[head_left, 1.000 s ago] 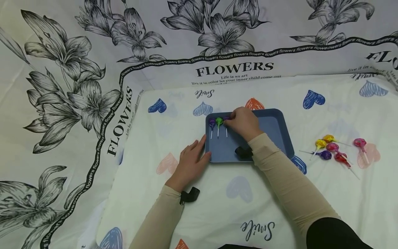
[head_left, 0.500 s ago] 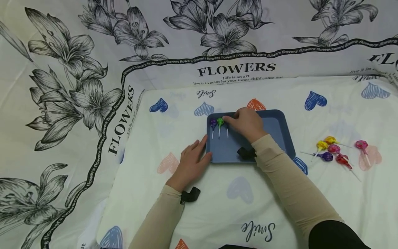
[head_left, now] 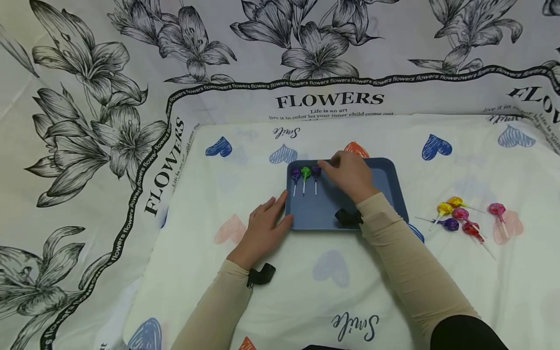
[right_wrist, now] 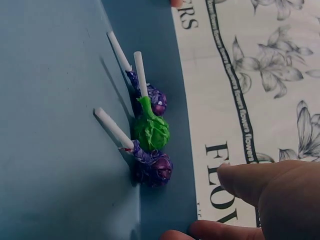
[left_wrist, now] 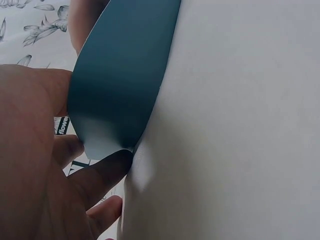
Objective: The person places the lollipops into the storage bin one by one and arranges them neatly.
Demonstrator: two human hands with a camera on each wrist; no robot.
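Three lollipops stand side by side at the left end of a blue tray (head_left: 310,214), sticks toward the person: a purple lollipop (head_left: 296,175), a green lollipop (head_left: 305,172) and another purple lollipop (head_left: 316,171). My right hand (head_left: 350,176) is just right of the last one, holding nothing. In the right wrist view its thumb (right_wrist: 250,182) is apart from the near purple lollipop (right_wrist: 155,171) and the fingertips are by the tray's rim. My left hand (head_left: 261,231) rests with extended fingers against the tray's left side; the left wrist view shows fingers touching the tray's outer wall (left_wrist: 122,75).
On the cloth right of the tray lies a loose group of lollipops: yellow (head_left: 444,209), purple (head_left: 451,224), red (head_left: 471,229) and pink (head_left: 460,214) among them. A separate pink lollipop (head_left: 497,209) lies farther right. Heart prints and lettering cover the tablecloth (head_left: 280,301).
My right hand has let go of the third lollipop and drawn slightly right, so its purple head shows. My left hand stays at the tray's side. The head view has shifted slightly.
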